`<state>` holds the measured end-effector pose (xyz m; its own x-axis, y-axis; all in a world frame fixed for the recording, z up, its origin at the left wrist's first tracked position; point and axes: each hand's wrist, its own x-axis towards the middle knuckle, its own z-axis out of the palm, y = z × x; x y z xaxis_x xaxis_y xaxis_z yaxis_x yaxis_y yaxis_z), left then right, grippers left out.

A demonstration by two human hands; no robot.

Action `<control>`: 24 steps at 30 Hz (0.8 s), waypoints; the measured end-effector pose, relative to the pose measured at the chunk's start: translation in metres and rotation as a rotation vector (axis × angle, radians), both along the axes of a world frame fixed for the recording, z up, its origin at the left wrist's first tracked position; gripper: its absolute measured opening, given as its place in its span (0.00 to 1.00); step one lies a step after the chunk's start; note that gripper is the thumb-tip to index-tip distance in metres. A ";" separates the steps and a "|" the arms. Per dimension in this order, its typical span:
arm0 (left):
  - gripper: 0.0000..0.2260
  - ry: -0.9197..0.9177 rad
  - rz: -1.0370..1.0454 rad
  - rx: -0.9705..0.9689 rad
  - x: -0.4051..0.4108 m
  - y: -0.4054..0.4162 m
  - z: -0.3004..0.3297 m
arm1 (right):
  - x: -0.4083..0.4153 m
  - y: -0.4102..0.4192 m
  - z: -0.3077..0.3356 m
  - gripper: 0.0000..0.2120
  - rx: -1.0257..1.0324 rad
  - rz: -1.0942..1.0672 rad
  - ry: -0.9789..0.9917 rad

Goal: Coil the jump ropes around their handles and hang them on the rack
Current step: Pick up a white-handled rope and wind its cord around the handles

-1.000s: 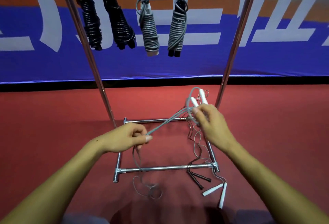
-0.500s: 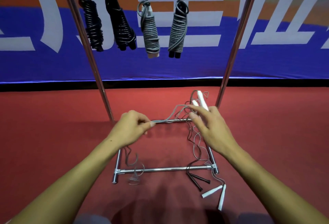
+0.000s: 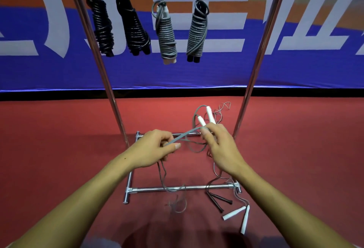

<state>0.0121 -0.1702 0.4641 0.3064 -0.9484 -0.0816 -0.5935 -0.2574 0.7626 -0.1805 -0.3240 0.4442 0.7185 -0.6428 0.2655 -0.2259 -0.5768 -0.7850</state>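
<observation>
A blue banner [image 3: 197,70] with white lettering is seen behind a red floor [image 3: 59,149]. On that floor a chrome rack [image 3: 183,188] is stood, its two uprights rising to a top bar. Four coiled ropes are hung from that bar: two black coiled ropes [image 3: 120,23] on the left and two grey coiled ropes [image 3: 180,31] to their right. Two loose ropes are left on the floor by the rack's right foot, one with black handles [image 3: 217,200] and one with white handles [image 3: 239,215].

The grey jump rope [image 3: 184,136] is held between both hands above the rack's base. Its two white handles [image 3: 205,116] are gripped together in the right hand [image 3: 220,145], tips projecting upward past the curled fingers. The cord is pinched between thumb and forefinger of the left hand [image 3: 153,149].

Compared with half a second earlier, the hands have been brought closer together, the cord span between them has been shortened, and the slack below the left hand has been drawn upward, with its tail now draped across the front base bar.
</observation>
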 end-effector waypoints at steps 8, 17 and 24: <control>0.12 0.066 0.008 0.070 0.028 0.022 0.002 | -0.011 -0.050 -0.006 0.17 0.359 -0.331 -0.256; 0.16 -0.052 0.388 -0.190 0.053 0.023 0.003 | -0.022 -0.048 -0.006 0.11 0.325 -0.163 0.073; 0.15 -0.146 0.166 -0.092 0.026 0.005 0.005 | -0.014 -0.029 -0.001 0.29 -0.021 -0.033 0.169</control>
